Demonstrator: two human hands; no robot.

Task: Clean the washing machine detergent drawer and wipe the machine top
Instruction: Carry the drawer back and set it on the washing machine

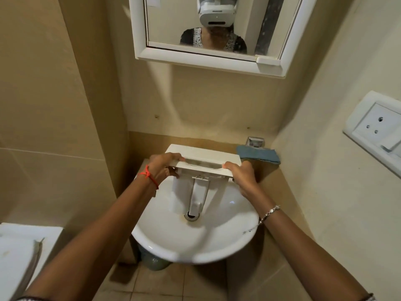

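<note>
left hand (161, 166): fingers grasping detergent drawer (202, 162) left end
right hand (243, 173): fingers grasping right end
drawer: over washbasin (195, 242)
blue cloth (258, 154): ledge, behind right

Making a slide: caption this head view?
Left hand and right hand grip a white plastic detergent drawer above a white ceramic basin; blue cloth lies on the ledge.

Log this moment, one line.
detergent drawer: held above sink | left grip: holds left end | right grip: holds right end | blue cloth: on ledge

A home bathroom: white washbasin (195, 242), mirror cabinet (208, 33), toilet (17, 257), tiled walls and floor.
</note>
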